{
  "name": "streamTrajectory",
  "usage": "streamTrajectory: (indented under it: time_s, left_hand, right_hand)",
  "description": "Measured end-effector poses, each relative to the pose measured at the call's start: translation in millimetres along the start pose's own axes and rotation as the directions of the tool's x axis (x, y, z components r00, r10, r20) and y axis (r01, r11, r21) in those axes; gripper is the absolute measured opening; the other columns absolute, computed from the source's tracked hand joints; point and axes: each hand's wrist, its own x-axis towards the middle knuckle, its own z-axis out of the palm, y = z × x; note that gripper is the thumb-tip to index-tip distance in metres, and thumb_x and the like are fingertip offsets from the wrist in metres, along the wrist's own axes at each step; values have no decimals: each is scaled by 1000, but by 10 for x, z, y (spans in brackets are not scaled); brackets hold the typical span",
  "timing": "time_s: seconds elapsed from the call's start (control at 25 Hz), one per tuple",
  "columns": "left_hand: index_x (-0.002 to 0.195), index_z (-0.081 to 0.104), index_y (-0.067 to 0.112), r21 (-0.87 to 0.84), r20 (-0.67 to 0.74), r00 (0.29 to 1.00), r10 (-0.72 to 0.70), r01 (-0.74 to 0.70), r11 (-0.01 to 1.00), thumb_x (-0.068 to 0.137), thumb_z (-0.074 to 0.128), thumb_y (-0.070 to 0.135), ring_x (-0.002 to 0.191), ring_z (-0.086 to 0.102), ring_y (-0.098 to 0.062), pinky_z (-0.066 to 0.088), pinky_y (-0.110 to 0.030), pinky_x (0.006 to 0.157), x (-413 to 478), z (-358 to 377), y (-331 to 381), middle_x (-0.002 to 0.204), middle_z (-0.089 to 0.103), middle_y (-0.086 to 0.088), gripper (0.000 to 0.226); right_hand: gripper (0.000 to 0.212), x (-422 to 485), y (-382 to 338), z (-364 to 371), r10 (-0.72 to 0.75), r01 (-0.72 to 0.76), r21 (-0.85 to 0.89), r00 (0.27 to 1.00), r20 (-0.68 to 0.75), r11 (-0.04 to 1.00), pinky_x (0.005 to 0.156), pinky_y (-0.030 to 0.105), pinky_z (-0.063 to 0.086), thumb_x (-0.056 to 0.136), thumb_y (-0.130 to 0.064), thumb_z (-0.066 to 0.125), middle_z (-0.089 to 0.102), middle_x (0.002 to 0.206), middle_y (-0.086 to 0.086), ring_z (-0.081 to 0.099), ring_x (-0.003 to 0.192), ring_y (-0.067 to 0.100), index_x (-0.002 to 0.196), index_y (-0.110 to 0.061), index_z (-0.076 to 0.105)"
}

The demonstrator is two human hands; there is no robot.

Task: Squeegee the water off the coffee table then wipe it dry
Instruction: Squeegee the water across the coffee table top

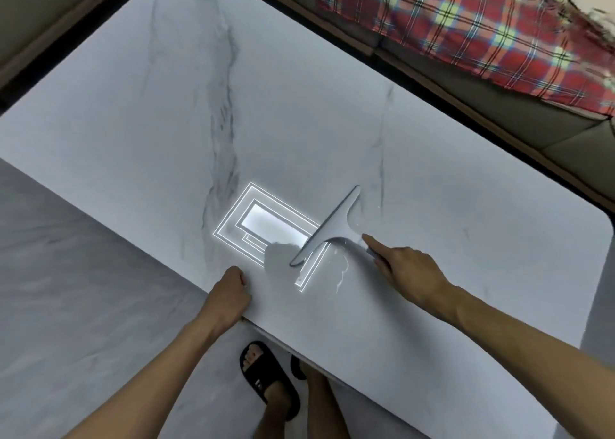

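Forearms filled the lower frame, above a black sandal [266, 380] on the floor. At the near edge of the desk [133, 132], the left hand [229, 292] was curled into an empty fist. The squeegee [327, 227] was held by its handle in the right hand [404, 270], forefinger laid along it, its grip closed on the handle. The blade was set on the marble beside a small pool of water [283, 259], with wet streaks trailing by it. Squeegeeing was judged under way; the wiping was yet to be done, and no cloth was seen.
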Motion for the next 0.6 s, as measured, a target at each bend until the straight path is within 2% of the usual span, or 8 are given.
streamTrajectory:
  time_s: [0.08, 0.2, 0.28, 0.36, 0.4, 0.48, 0.52, 0.6]
  left_hand:
    - [81, 38, 14, 52, 24, 1000, 20, -21, 998, 78, 39, -2, 75, 43, -16, 33, -27, 62, -21, 213, 76, 92, 44, -5, 16]
    - [89, 44, 9, 115, 56, 998, 12, -19, 993, 76, 39, -4, 113, 42, -24, 34, -32, 89, -57, 469, 95, 119, 40, -14, 19]
    - [99, 45, 5, 129, 87, 996, 0, -11, 992, 79, 39, -4, 128, 34, -21, 32, -34, 96, -83, 546, 72, 148, 24, -20, 22]
    - [112, 42, 3, 136, 71, 997, -38, 28, 990, 85, 37, -1, 140, 28, -29, 30, -36, 101, -64, 586, 50, 157, 16, -21, 28]
    - [114, 41, 6, 121, 36, 998, -55, 51, 991, 88, 34, 2, 134, 36, -34, 33, -37, 96, -56, 591, 50, 149, 32, -23, 27]
    - [96, 39, 10, 55, -78, 996, -44, 48, 997, 90, 31, 9, 95, 53, -34, 35, -35, 73, -51, 568, 37, 102, 57, -18, 10]
    - [89, 37, 10, 37, -126, 991, -42, 47, 998, 90, 30, 11, 77, 49, -30, 33, -33, 62, -54, 573, 27, 84, 55, -14, 7]
    - [84, 34, 11, 54, -171, 985, -36, 46, 997, 90, 30, 12, 61, 40, -21, 28, -32, 51, -141, 691, 3, 71, 50, -9, 7]
  right_hand:
    - [47, -397, 286, 103, 35, -34, -36, 999, 14, 999, 72, 36, 49, 103, -39, 25, 68, 98, -1, 62, 86, 27, 150, -44, 19]
    - [48, -799, 518, 131, 47, -46, -44, 999, 19, 998, 65, 33, 46, 103, -36, 28, 66, 88, -6, 61, 81, 23, 150, -43, 19]
    - [49, -864, 492, 124, -4, 3, -54, 1000, -26, 999, 60, 31, 40, 103, -38, 29, 58, 77, -7, 58, 72, 22, 150, -44, 17]
    - [48, -710, 312, 132, -90, 86, -47, 992, -86, 995, 59, 32, 37, 102, -41, 27, 55, 76, -5, 57, 69, 25, 149, -45, 15]
    - [48, -579, 182, 166, -144, 140, -47, 984, -101, 989, 59, 33, 36, 102, -42, 26, 57, 80, -2, 58, 72, 28, 149, -44, 16]
    - [46, -332, -117, 313, -236, 229, -84, 968, -86, 970, 60, 34, 36, 103, -39, 27, 60, 87, 4, 60, 77, 33, 148, -41, 20]
    - [45, -251, -232, 371, -269, 262, -106, 961, -59, 959, 61, 35, 37, 103, -36, 29, 61, 90, 5, 61, 78, 34, 148, -39, 20]
    - [50, -219, -261, 500, -308, 301, -120, 950, -44, 946, 61, 34, 36, 103, -27, 34, 61, 93, 7, 61, 78, 33, 149, -38, 19]
